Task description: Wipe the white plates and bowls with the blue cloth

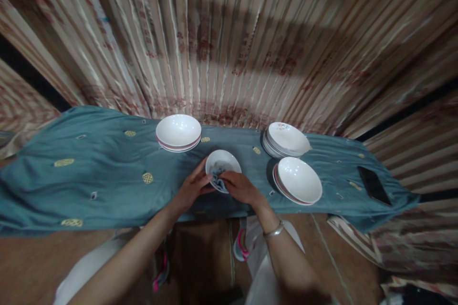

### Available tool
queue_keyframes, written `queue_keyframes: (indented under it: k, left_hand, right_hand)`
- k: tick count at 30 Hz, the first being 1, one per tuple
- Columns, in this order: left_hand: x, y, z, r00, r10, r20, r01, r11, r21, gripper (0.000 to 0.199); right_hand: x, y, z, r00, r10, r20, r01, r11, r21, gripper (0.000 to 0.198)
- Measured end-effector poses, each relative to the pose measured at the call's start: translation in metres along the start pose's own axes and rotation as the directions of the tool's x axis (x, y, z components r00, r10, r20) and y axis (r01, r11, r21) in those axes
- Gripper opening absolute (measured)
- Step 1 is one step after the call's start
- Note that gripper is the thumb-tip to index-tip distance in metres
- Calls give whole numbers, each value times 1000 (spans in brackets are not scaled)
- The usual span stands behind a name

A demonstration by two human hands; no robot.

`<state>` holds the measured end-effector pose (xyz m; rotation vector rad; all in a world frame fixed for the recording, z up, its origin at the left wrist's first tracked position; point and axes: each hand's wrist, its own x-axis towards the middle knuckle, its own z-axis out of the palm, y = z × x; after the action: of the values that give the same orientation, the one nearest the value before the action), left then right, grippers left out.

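A small white bowl (224, 156) is tilted toward me above the front middle of the cloth-covered table. My left hand (193, 185) grips its left rim, the thumb over the edge and the other fingers around the outside. Inside the bowl lies a crumpled grey-blue cloth (218, 180). My right hand (240, 186) reaches over the right rim with its fingers closed on that cloth, pressing it against the inner wall. Part of the cloth is hidden under the right fingers.
White bowls with a red band (179, 131) stand stacked at the back left. Another stack (288, 138) is at the back right, with red-banded bowls (300, 180) before it. A black phone (374, 185) lies far right on the teal tablecloth (118, 176). Curtains (229, 47) hang behind.
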<state>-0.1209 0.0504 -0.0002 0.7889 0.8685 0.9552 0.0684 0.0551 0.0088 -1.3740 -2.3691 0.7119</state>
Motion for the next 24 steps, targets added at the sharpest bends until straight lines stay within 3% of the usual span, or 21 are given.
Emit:
queue_keyframes:
  k: [4, 11, 18, 24]
  left_hand:
    - [0, 0, 0, 1000, -1, -6, 1, 1000, -4, 85]
    - [0, -2, -1, 1000, 13, 6, -13, 1000, -12, 83]
    - [1, -4, -1, 1000, 22, 13, -22, 1000, 7, 80]
    - [1, -5, -2, 1000, 17, 14, -18, 1000, 16, 81]
  right_hand:
    - [4, -2, 4, 999, -28, -30, 33, 987, 160, 32]
    - [10, -1, 13, 993, -56, -107, 76, 977, 200, 41]
    - [14, 3, 20, 989, -9, -146, 21, 997, 77, 46]
    - [12, -6, 11, 981, 91, -170, -124, 972, -199, 46]
